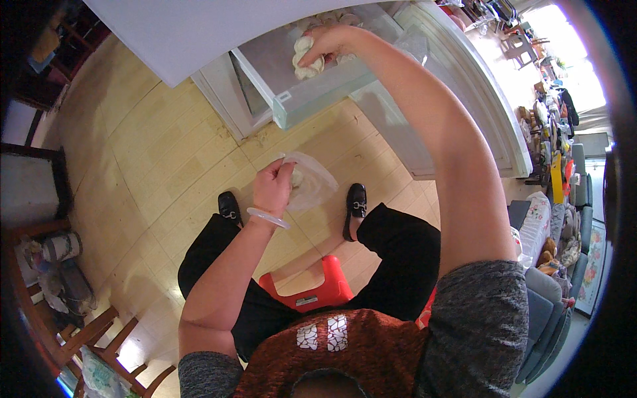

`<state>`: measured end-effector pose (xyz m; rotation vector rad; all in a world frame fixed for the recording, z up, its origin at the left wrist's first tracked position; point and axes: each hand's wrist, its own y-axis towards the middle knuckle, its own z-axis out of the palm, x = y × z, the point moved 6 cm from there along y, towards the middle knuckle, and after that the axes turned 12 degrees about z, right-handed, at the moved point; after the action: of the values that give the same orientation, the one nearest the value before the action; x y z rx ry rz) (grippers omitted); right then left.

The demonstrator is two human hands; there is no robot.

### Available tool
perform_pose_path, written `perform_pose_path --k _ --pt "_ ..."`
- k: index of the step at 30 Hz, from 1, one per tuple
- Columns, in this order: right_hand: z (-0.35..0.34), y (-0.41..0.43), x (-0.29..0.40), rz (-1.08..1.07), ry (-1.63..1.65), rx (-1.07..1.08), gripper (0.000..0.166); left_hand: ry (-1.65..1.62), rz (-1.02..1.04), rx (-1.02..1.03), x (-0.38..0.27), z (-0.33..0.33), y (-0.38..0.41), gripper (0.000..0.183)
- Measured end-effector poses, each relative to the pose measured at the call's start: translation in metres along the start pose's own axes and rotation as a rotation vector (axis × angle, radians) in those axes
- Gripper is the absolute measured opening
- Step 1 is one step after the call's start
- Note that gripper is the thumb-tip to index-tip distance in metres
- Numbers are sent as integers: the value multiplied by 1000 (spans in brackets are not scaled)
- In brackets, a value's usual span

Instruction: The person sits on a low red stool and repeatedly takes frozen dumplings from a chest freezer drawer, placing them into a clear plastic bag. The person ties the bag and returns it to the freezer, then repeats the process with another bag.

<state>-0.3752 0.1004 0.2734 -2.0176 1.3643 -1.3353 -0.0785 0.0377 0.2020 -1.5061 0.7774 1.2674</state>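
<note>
My right hand reaches into a pulled-out clear freezer drawer. Its fingers are around whitish, rounded lumps of food, perhaps buns or dumplings; their exact kind is unclear. More rounded pieces lie deeper in the drawer, partly covered by the hand. Lower down, over the floor between my knees, my left hand grips the edge of a translucent plastic bag. Something pale shows inside the bag, partly behind the fingers.
An open refrigerator door stands right of the drawer, and a white panel overhangs its upper left. A crumpled clear bag sits at the drawer's right end. Beneath me is a red plastic stool; a wooden chair stands lower left.
</note>
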Motion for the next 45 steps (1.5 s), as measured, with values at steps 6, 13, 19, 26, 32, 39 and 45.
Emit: perform_pose_path --k 6,13,19,26,32,39,45 --pt "14 11 13 150 -763 -211 52 63 1 6 1 -4 3 29" --pt "23 10 15 117 -744 -185 48 59 59 -15 -1 -6 3 30" --pt "29 11 10 263 -571 -55 47 56 37 -32 0 -8 3 30" --pt "44 4 14 290 -483 2 45 -23 34 -24 -4 -6 2 26" --pt "57 3 22 276 -353 55 42 -19 40 -30 -4 -6 2 26" --pt "57 4 25 210 -211 103 43 -18 22 -40 -7 -6 1 26" --pt "8 -47 25 -265 306 -157 39 -25 38 -36 -10 -12 6 23"
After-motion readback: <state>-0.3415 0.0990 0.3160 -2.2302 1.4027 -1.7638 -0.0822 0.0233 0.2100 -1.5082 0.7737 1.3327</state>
